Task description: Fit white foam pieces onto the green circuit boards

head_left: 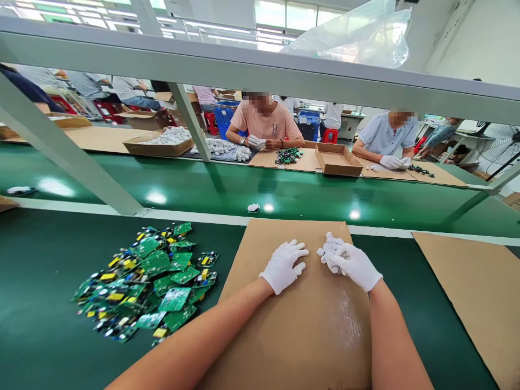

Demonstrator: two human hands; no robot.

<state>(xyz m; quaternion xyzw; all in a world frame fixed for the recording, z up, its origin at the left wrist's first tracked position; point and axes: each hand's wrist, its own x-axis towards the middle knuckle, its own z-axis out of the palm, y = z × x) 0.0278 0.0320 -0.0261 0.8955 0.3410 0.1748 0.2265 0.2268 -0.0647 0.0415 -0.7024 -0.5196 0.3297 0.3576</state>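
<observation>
Both gloved hands rest on a cardboard sheet (300, 330) that lies on the green tabletop (40, 314). The right hand (354, 265) has its grip closed loosely round a cluster of small white parts (330, 245), which sits on the far half of the sheet, a few pieces poking out past the fingertips. The left hand (283, 266) lies just beside it, palm down, grip open and fingers spread, holding nothing. To the left, directly on the tabletop, a loose heap of green circuit boards (150, 279) spreads out, in no container. One stray white piece (253, 207) lies on the conveyor belt (203, 187) beyond the sheet. Across the belt, a shallow cardboard tray (158, 149) is filled with white pieces (170, 135), and a smaller open box (340, 169) shows only its brown inside. Between them a co-worker in a pink shirt (266, 124) sits near a small heap of boards (288, 156)
</observation>
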